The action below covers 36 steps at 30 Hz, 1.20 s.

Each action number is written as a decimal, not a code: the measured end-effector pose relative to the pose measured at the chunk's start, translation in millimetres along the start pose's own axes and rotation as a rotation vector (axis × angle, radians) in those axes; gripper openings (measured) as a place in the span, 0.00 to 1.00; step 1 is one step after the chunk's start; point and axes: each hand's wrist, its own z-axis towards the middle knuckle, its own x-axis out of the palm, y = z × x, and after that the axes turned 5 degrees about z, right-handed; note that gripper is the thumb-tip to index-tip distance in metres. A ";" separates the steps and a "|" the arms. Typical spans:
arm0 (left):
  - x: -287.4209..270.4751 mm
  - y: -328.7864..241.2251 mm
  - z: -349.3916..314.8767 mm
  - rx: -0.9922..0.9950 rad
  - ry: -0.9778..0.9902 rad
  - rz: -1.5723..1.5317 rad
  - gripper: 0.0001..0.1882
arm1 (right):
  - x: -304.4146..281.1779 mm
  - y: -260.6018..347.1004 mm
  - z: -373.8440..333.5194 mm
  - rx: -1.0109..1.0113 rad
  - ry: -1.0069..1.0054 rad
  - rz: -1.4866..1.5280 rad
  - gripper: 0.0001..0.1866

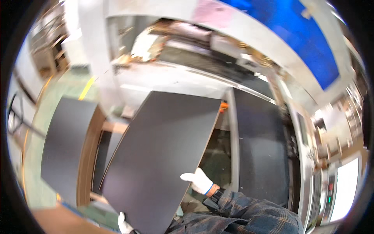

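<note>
A large dark grey flat panel [156, 152] is held tilted in front of me, between a stack on the left and a machine bed on the right. My right hand [198, 181], in a white glove with a blue cuff edge, grips the panel's right edge, thumb lying over its top face. At the lower left, my left hand [124, 224], also white-gloved, is on the panel's near left edge with its thumb up. Most of its fingers are hidden beneath the panel.
Left of the panel stands a stack of similar grey boards [68, 144] with brown edges. To the right runs a long black machine bed [261, 144] with a metal rail [234, 156]. A white machine housing with a blue panel [288, 35] arches overhead. A bright screen [344, 191] stands lower right.
</note>
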 end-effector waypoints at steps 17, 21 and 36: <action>276.1 -48.8 213.7 0.143 0.461 0.293 0.21 | -263.1 103.7 -14.3 -0.312 -0.276 0.412 0.14; 335.1 14.3 203.1 0.170 0.414 0.287 0.21 | -342.9 133.7 4.2 -0.305 -0.317 0.516 0.12; 462.1 144.2 112.0 -0.746 1.251 1.445 0.14 | -470.9 192.5 -106.8 -0.132 -0.922 -0.790 0.25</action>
